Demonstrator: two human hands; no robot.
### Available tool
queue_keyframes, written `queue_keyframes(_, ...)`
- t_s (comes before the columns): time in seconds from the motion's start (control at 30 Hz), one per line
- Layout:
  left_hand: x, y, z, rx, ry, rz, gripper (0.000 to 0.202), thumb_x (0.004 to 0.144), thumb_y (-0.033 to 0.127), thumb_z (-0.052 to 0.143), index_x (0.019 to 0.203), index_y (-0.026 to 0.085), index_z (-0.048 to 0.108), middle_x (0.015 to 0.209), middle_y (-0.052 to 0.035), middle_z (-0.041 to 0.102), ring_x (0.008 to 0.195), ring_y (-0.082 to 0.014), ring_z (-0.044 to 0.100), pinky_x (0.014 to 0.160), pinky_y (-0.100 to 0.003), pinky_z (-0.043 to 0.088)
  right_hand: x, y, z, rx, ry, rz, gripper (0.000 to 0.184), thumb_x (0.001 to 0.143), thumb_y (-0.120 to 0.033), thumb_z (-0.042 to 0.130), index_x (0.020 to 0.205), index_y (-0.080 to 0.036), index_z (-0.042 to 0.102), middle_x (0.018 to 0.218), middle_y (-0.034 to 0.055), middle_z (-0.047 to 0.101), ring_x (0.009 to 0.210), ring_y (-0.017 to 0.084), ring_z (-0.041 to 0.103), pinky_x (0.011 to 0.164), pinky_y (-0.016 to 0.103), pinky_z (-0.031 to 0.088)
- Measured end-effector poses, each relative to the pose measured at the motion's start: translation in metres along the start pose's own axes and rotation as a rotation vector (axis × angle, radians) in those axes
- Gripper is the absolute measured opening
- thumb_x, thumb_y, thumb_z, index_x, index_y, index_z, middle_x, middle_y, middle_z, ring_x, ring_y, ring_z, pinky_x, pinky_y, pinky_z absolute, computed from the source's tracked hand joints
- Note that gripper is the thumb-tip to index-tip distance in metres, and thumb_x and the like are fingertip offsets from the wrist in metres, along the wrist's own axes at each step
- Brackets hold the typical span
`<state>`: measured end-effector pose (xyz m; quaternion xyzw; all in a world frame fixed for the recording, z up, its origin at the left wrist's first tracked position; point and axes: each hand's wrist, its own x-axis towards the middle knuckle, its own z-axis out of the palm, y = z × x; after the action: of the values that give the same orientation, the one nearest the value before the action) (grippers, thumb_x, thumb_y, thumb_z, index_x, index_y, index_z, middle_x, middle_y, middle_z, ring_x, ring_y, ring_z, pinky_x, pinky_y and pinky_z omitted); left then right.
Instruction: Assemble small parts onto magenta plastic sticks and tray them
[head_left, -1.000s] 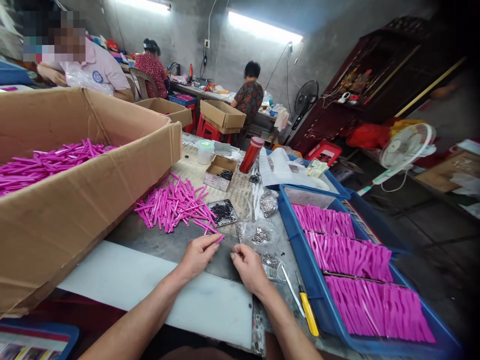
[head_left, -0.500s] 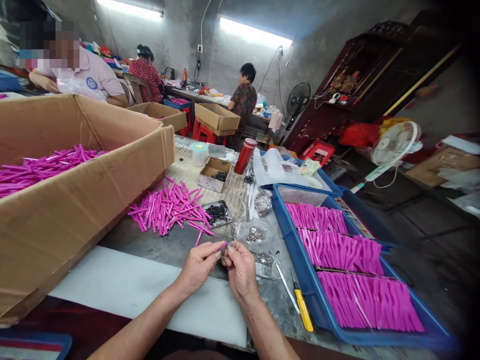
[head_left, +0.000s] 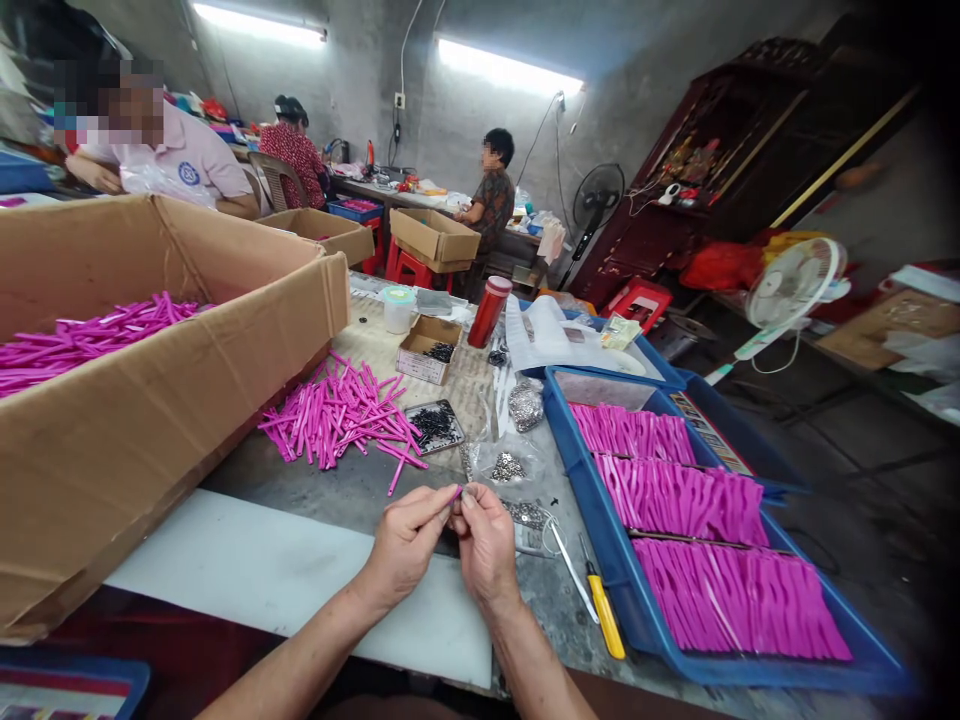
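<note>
In the head view my left hand pinches a thin magenta strip, of which only the tip shows past the fingers. My right hand is closed at that tip, thumb against fingers; any small part inside this pinch is hidden. Both hands meet above the table, over the edge of a white sheet. Beyond them lies a loose pile of magenta strips. Close to it is a small tray of black parts, with a plastic bag of small metal washers to its right.
A large cardboard box of strips stands at left. At right, a blue tray holds rows of magenta pieces beside a yellow-handled screwdriver. Farther back are a red flask and a small carton. Several people sit beyond.
My hands have shifted slightly right and closer together, so less of the strip shows between them. The view has moved a little; the piles and trays look the same.
</note>
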<state>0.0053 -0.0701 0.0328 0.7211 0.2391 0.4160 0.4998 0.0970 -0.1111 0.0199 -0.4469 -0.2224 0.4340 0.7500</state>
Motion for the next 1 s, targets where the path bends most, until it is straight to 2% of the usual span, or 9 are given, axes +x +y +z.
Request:
queue_keyframes(0.2,-0.002,0.002,0.003,-0.017,0.027,-0.025,0.027,0.077,0.017,0.046,0.099,0.017,0.061,0.068,-0.0027,0.055,0.063,-0.0122,0.051,0.059,-0.022,0.043,0.002,0.004,-0.008,-0.141,-0.03,-0.074,0.019,0.071,-0.036,0.052,0.068,-0.017,0.049,0.053,-0.0055,0.038,0.046,0.007,0.03,0.045,0.021,0.025)
queue_keyframes(0.5,-0.002,0.006,0.005,0.029,0.069,-0.021,0.026,0.076,0.017,0.047,0.097,0.016,0.063,0.062,-0.0011,0.052,0.057,-0.0111,0.048,0.054,-0.021,0.042,0.005,0.002,-0.016,-0.168,-0.041,-0.088,0.016,0.066,-0.029,0.059,0.072,-0.016,0.053,0.057,-0.004,0.045,0.049,0.007,0.036,0.047,0.02,0.03)
queue_keyframes(0.83,-0.004,0.006,0.008,0.01,0.087,-0.023,0.026,0.076,0.017,0.047,0.097,0.017,0.063,0.062,-0.0015,0.051,0.057,-0.0113,0.047,0.054,-0.021,0.042,0.001,-0.001,-0.014,-0.305,-0.059,-0.164,0.021,0.073,-0.035,0.05,0.065,-0.016,0.051,0.051,-0.005,0.037,0.046,0.008,0.031,0.045,0.021,0.027)
queue_keyframes(1.0,-0.004,0.007,0.009,-0.004,0.106,-0.019,0.025,0.076,0.02,0.048,0.095,0.017,0.064,0.064,-0.0022,0.055,0.058,-0.0118,0.05,0.056,-0.022,0.044,0.0,-0.002,-0.014,-0.286,-0.085,-0.138,0.021,0.074,-0.036,0.049,0.068,-0.017,0.051,0.053,-0.0047,0.037,0.048,0.008,0.032,0.047,0.022,0.027)
